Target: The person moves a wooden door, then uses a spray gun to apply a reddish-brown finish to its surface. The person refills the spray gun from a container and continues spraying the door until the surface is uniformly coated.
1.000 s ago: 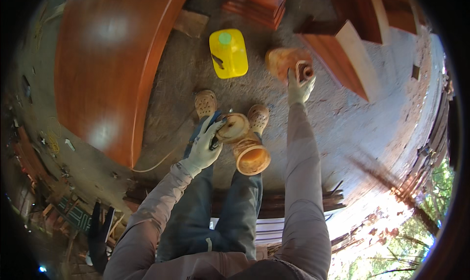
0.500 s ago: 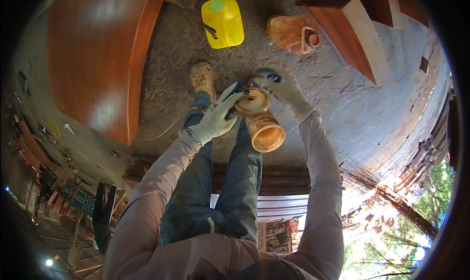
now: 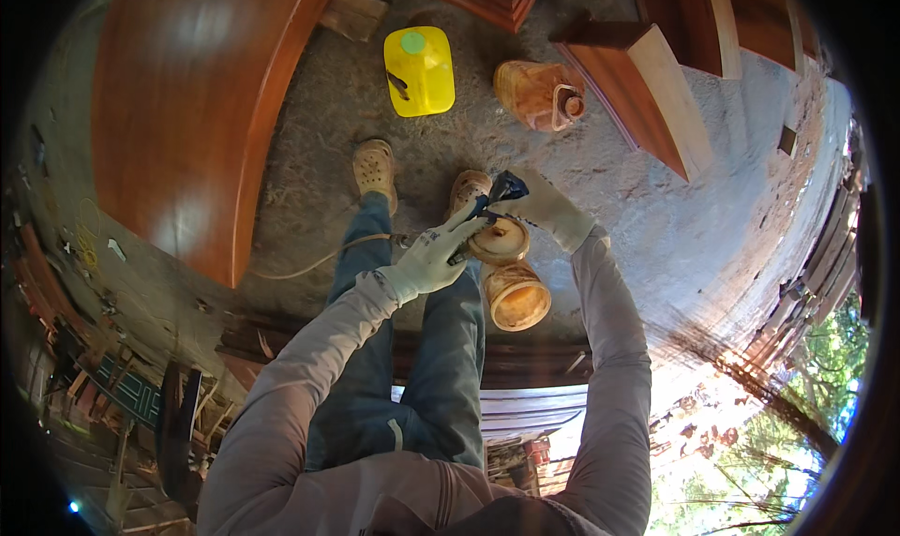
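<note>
My left hand (image 3: pixel 433 258), in a pale work glove, wraps round the handle of a dark spray gun (image 3: pixel 481 206), to which a thin hose runs from the left. A round, stained cup (image 3: pixel 500 244) with a whitish top sits at the gun, right of my left fingers. My right hand (image 3: pixel 544 208), gloved too, has its dark-marked fingers closed at the gun's far end; the exact part they grip is hidden. Just below the cup an open, brown-stained pot (image 3: pixel 519 304) shows its orange inside.
Ahead on the rough floor stand a yellow jug (image 3: pixel 420 72) and a brown-stained jug (image 3: pixel 539 94). A large varnished wooden panel (image 3: pixel 178 114) fills the left. Varnished wooden pieces (image 3: pixel 647 96) stand at the right. The hose (image 3: pixel 323 261) crosses by my left leg.
My right hand has come in from beside the cup and closed at the gun's far end. The gun and cup sit slightly lower in the view, as the whole scene has shifted down.
</note>
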A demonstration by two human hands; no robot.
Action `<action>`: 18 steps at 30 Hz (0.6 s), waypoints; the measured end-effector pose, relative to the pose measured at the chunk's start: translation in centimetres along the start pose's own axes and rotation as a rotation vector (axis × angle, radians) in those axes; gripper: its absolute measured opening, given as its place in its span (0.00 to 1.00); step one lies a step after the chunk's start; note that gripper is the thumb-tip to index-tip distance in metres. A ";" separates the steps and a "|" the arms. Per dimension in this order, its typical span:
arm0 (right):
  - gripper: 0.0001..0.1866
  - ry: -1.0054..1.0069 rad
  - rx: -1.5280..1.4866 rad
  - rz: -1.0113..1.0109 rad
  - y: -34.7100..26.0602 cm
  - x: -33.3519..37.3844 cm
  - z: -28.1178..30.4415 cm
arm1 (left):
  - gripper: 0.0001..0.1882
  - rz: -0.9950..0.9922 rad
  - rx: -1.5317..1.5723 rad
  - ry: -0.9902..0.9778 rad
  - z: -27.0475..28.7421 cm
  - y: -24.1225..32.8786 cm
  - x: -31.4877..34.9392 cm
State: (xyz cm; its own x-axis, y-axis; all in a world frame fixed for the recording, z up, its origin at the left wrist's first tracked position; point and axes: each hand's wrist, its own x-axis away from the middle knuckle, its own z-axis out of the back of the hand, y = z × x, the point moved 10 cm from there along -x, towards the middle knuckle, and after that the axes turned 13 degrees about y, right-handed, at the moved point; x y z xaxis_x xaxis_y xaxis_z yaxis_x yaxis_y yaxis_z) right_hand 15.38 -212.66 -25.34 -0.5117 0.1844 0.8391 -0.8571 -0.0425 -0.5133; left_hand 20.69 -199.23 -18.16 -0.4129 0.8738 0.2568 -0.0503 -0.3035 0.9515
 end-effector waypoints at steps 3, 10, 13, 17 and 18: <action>0.27 -0.034 0.076 0.056 0.8 0.5 -0.2 | 0.34 0.032 -0.006 -0.059 -1.4 -0.6 0.4; 0.37 -0.219 0.174 0.063 2.1 1.2 -1.5 | 0.33 0.045 -0.040 -0.173 -4.0 -1.1 1.4; 0.32 -0.197 0.095 0.004 1.6 2.3 -0.1 | 0.33 0.097 -0.034 -0.202 -4.4 -1.4 1.4; 0.25 0.058 -0.056 -0.146 2.9 2.9 4.9 | 0.33 0.088 -0.083 -0.160 -3.6 -1.2 0.5; 0.24 0.274 -0.159 -0.073 2.6 2.4 7.9 | 0.33 0.075 -0.068 -0.125 -3.1 -1.0 0.1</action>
State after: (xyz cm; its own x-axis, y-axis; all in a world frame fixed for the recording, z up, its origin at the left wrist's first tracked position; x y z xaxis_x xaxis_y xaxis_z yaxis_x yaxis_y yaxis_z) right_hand 11.50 -220.09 -23.22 -0.3959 0.4401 0.8059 -0.8599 0.1301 -0.4935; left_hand 17.89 -199.98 -19.56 -0.3018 0.8867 0.3502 -0.0869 -0.3914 0.9161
